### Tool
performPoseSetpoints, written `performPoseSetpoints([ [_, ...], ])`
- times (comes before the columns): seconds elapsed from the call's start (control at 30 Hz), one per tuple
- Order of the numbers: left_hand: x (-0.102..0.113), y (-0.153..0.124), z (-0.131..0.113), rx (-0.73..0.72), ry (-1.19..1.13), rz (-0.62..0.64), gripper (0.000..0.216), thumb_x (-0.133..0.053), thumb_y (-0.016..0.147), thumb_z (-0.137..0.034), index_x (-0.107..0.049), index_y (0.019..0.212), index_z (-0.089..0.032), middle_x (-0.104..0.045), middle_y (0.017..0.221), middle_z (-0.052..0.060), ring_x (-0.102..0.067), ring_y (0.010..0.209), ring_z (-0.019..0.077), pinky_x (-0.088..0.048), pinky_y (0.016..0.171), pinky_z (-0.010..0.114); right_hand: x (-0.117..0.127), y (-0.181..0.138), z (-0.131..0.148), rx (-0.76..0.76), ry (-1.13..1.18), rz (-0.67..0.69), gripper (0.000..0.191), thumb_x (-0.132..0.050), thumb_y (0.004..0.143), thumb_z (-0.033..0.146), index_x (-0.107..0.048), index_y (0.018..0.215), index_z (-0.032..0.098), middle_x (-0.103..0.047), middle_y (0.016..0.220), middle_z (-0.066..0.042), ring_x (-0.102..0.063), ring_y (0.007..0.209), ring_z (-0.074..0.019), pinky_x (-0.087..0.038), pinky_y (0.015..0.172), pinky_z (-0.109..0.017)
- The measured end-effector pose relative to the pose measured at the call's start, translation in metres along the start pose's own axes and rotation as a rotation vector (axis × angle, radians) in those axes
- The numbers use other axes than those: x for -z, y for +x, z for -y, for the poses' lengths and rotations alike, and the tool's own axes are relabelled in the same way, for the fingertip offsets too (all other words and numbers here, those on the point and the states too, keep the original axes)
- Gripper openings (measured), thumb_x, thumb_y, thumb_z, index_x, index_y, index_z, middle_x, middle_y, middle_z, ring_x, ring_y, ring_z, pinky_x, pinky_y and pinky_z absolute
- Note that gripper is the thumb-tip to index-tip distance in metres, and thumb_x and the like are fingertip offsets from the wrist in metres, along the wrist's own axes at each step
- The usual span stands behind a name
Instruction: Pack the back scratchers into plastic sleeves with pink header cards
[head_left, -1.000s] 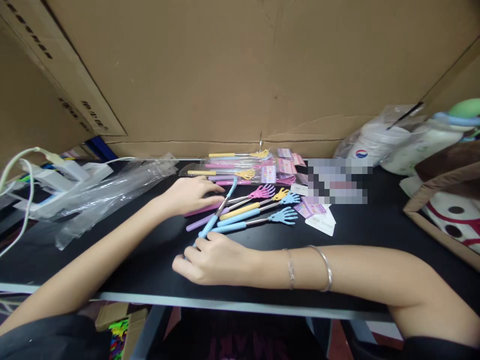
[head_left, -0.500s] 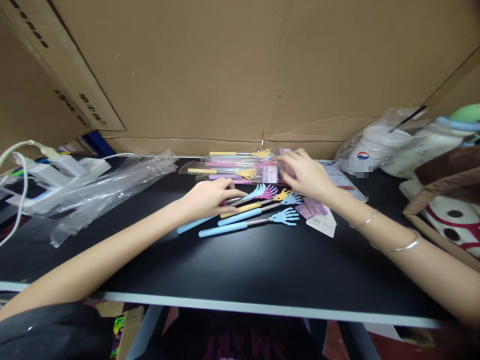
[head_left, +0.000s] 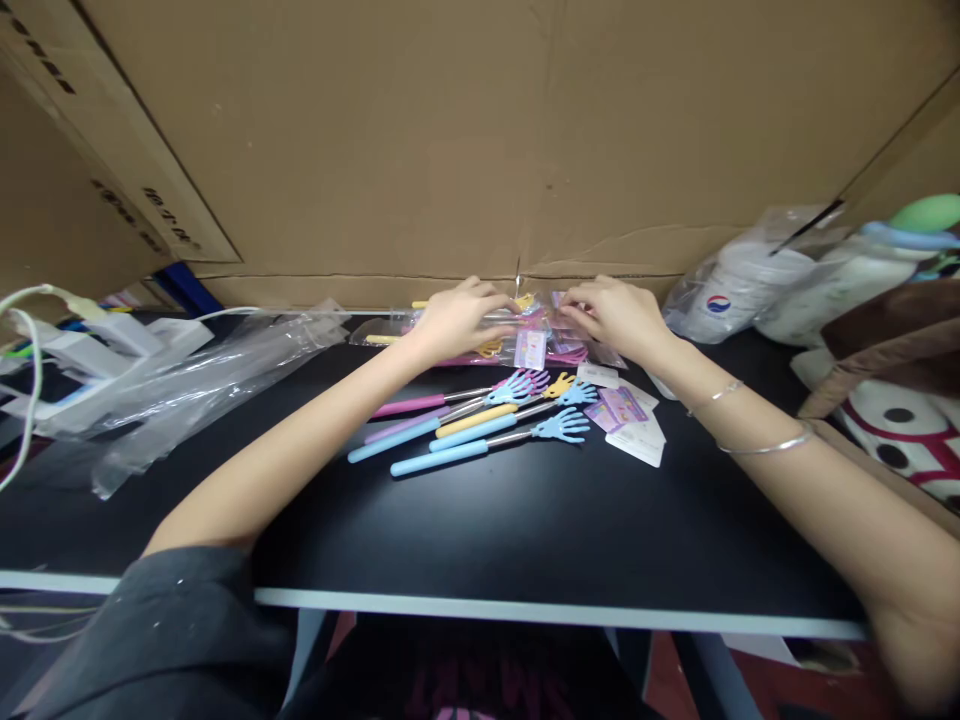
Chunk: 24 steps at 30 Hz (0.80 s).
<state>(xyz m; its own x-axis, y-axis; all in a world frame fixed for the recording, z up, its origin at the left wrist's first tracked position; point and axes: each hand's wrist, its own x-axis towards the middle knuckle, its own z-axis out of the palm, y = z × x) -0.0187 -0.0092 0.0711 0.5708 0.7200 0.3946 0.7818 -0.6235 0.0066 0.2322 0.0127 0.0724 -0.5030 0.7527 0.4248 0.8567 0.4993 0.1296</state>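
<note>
Several loose back scratchers (head_left: 439, 460) with blue, yellow, pink and purple handles lie side by side on the black table, their hand-shaped heads pointing right. Behind them is a pile of back scratchers in clear plastic sleeves (head_left: 530, 350) with purple labels. My left hand (head_left: 463, 318) reaches over the middle of this pile, thumb and fingers apart. At the pile's right end, my right hand (head_left: 619, 312) has curled fingers closed on the clear packaging; what exactly lies between the fingertips is partly hidden. Small purple and white cards (head_left: 634, 425) lie below my right hand.
Empty clear plastic sleeves (head_left: 225, 385) lie on the left, beside a white power strip (head_left: 97, 370) with cables. At right stand a bagged white cup (head_left: 742, 290) with a straw, a bottle (head_left: 862, 270) and a brown bag (head_left: 900, 330). A cardboard wall (head_left: 450, 140) closes off the back.
My left hand has moved from the loose back scratchers up and away to the packaged pile. The pink and purple handles now lie uncovered. A white card now shows near the scratcher heads.
</note>
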Motion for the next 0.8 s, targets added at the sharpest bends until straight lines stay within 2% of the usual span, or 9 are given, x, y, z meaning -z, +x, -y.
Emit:
performPoseSetpoints([
  [0.13,-0.011,0.022,-0.002,0.035,-0.007,0.097,0.049,-0.05,0.092,-0.058,-0.059,0.13,-0.027,-0.062,0.132,0.007,-0.054,0.122,0.0273,-0.045,0.095,0.037,-0.005,0.005,0.004,0.041,0.028,0.133,0.03,-0.058,0.089,0.042,-0.068,0.112,0.027,-0.073,0.103,-0.007,-0.061,0.096,-0.0257,-0.038,0.065,-0.03],
  [0.23,-0.016,0.027,-0.002,0.096,-0.05,0.176,0.048,-0.046,0.092,-0.061,-0.061,0.127,-0.031,-0.067,0.125,0.004,-0.059,0.115,0.0265,-0.046,0.092,0.036,-0.008,0.006,0.003,-0.007,0.039,0.19,0.028,-0.055,0.09,0.04,-0.07,0.111,0.031,-0.074,0.101,-0.004,-0.064,0.09,-0.0237,-0.037,0.063,-0.028],
  [0.33,-0.017,0.027,0.001,0.122,-0.074,0.178,0.045,-0.043,0.093,-0.06,-0.064,0.123,-0.033,-0.071,0.119,0.001,-0.062,0.111,0.0262,-0.046,0.089,0.035,-0.007,0.01,0.002,-0.075,-0.004,0.109,0.026,-0.05,0.092,0.038,-0.072,0.102,0.028,-0.075,0.094,-0.005,-0.065,0.087,-0.0246,-0.035,0.063,-0.03],
  [0.43,-0.019,0.029,0.004,0.152,-0.099,0.105,0.05,-0.045,0.092,-0.061,-0.061,0.127,-0.03,-0.069,0.123,0.004,-0.061,0.113,0.0264,-0.045,0.087,0.033,-0.002,0.018,0.007,-0.103,0.01,-0.069,0.032,-0.043,0.095,0.036,-0.071,0.103,0.024,-0.074,0.097,-0.009,-0.065,0.09,-0.0266,-0.038,0.066,-0.032],
  [0.53,-0.021,0.034,0.007,0.183,-0.145,0.013,0.05,-0.047,0.093,-0.056,-0.057,0.131,-0.025,-0.069,0.119,0.007,-0.064,0.105,0.0248,-0.045,0.081,0.03,0.005,0.027,0.017,-0.08,0.094,-0.201,0.033,-0.04,0.096,0.032,-0.069,0.107,0.022,-0.073,0.103,-0.01,-0.065,0.094,-0.027,-0.041,0.07,-0.034],
  [0.67,-0.014,0.039,0.011,0.147,-0.192,-0.043,0.037,-0.045,0.097,-0.044,-0.062,0.12,-0.021,-0.073,0.096,0.006,-0.065,0.084,0.0191,-0.042,0.073,0.025,0.014,0.031,0.026,-0.029,0.172,-0.239,0.033,-0.039,0.093,0.024,-0.065,0.113,0.021,-0.072,0.105,-0.01,-0.065,0.093,-0.0264,-0.044,0.072,-0.036],
  [0.8,0.007,0.031,0.016,0.065,-0.113,-0.049,0.033,-0.048,0.096,-0.043,-0.064,0.112,-0.02,-0.07,0.085,0.004,-0.062,0.077,0.0167,-0.041,0.072,0.024,0.026,0.026,0.026,0.004,0.211,-0.229,0.035,-0.041,0.088,0.019,-0.062,0.116,0.021,-0.071,0.105,-0.009,-0.065,0.093,-0.0268,-0.047,0.074,-0.038],
])
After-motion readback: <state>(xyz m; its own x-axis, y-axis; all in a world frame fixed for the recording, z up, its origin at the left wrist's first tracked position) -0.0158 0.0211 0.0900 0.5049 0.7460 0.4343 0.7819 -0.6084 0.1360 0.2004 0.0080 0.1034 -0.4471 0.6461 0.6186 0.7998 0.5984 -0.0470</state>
